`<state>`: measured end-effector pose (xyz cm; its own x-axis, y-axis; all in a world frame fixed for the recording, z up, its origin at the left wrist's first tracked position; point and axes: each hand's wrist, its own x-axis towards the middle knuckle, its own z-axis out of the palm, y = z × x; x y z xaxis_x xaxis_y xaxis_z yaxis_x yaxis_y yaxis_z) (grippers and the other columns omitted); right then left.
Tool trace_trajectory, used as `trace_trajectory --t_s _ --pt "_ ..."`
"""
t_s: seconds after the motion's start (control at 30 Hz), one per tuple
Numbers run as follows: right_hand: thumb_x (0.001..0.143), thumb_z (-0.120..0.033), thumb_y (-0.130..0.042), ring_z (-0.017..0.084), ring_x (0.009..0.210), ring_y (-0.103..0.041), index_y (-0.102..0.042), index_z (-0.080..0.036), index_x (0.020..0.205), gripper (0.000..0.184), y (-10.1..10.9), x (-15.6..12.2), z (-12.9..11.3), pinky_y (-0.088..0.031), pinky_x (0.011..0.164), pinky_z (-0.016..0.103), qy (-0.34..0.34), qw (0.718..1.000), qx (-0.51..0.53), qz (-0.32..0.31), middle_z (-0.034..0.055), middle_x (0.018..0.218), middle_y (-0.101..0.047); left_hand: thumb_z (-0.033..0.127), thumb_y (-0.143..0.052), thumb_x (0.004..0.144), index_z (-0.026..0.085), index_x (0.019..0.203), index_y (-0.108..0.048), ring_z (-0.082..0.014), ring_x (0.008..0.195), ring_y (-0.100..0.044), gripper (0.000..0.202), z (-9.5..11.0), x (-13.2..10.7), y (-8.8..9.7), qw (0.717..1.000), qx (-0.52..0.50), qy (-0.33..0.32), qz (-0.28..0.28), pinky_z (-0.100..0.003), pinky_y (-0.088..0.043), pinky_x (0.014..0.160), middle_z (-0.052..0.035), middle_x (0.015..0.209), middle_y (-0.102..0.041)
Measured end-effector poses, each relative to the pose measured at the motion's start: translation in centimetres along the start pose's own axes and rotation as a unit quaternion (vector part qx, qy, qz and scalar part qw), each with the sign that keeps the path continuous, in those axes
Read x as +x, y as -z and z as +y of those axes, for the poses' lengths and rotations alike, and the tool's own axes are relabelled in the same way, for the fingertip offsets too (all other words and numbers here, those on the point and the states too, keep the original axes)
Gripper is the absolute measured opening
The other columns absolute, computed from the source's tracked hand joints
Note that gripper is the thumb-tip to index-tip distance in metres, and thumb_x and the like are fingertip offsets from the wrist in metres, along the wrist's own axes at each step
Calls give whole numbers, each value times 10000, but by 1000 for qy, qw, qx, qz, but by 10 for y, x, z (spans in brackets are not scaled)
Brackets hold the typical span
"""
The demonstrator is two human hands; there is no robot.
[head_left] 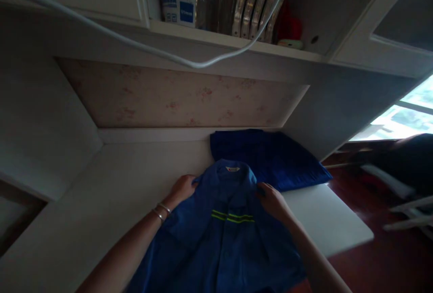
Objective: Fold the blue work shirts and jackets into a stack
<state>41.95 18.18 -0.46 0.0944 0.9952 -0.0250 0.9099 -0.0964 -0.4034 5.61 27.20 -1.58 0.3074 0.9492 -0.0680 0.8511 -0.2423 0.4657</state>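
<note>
A blue work jacket (233,243) with yellow-green stripes across the chest lies front side up on the white table (142,166), its collar pointing away from me. My left hand (183,188), with bangles at the wrist, pinches the jacket's left shoulder. At the other shoulder, my right hand (270,197) grips the cloth with its fingers closed. Just behind the collar is a folded dark blue cloth (267,157), apart from both hands. The jacket's lower end runs out of view at the bottom.
Above the table hangs a shelf (209,35) with a labelled plastic tub (181,9) and several clear cases (252,8). A white cable (199,64) droops in front of it. The table's rounded right corner (370,236) stands over a reddish floor (389,261).
</note>
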Motion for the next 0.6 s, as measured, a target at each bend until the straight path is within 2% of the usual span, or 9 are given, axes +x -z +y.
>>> trace_trajectory --t_s 0.07,0.13,0.27,0.37,0.43,0.5,0.53,0.6 --pt "872 -365 -523 242 937 -668 -661 -191 1122 334 -4 7 -21 -501 839 347 51 995 85 9 94 1043 -705 249 -539 881 248 961 -743 -191 988 -699 220 -31 -14 19 1000 22 15 16 -251 -486 850 -59 1046 -764" --pt "864 -400 -538 232 891 -670 -668 -204 1097 331 -10 25 -50 -515 814 350 74 984 160 8 65 979 -719 239 -517 884 240 1010 -734 -198 1001 -689 251 -66 -25 50 996 53 49 46 -260 -484 868 -67 1075 -752" --pt "854 -368 -559 230 925 -675 -685 -217 1072 294 -26 88 -133 -518 867 375 128 963 234 29 56 1002 -731 264 -458 912 211 1112 -695 -232 1012 -655 315 -121 -29 141 974 135 120 133 -328 -484 911 -99 1128 -706" --pt "867 -298 -537 240 1063 -653 -688 -217 1109 297 -35 147 -204 -479 986 406 192 944 248 97 79 1123 -720 302 -366 959 208 1208 -645 -291 1072 -620 385 -147 -20 211 946 198 156 206 -419 -478 935 -129 1212 -645" --pt "921 -263 -450 229 1180 -607 -655 -213 1210 358 -41 180 -245 -436 1056 411 212 946 218 111 86 1241 -684 320 -301 984 204 1241 -620 -345 1128 -592 426 -160 -12 245 926 230 175 242 -481 -471 941 -137 1240 -614" --pt "982 -236 -314 200 1283 -538 -556 -203 1365 454 -49 202 -273 -406 1091 387 195 967 146 78 85 1378 -606 293 -245 996 170 1266 -594 -392 1187 -553 458 -173 -6 260 909 257 194 266 -536 -454 953 -153 1260 -588" --pt "997 -218 -265 189 1305 -520 -499 -193 1424 487 -55 209 -281 -403 1092 366 177 977 109 55 89 1416 -577 269 -225 997 145 1287 -573 -408 1221 -527 470 -179 -4 260 902 268 201 273 -560 -438 969 -168 1274 -576" --pt "993 -178 -277 207 1279 -547 -444 -152 1471 506 -68 213 -287 -428 1058 345 129 990 57 14 137 1395 -585 225 -210 992 96 1364 -496 -418 1295 -463 487 -189 -3 243 893 285 209 277 -600 -380 1026 -206 1335 -540"
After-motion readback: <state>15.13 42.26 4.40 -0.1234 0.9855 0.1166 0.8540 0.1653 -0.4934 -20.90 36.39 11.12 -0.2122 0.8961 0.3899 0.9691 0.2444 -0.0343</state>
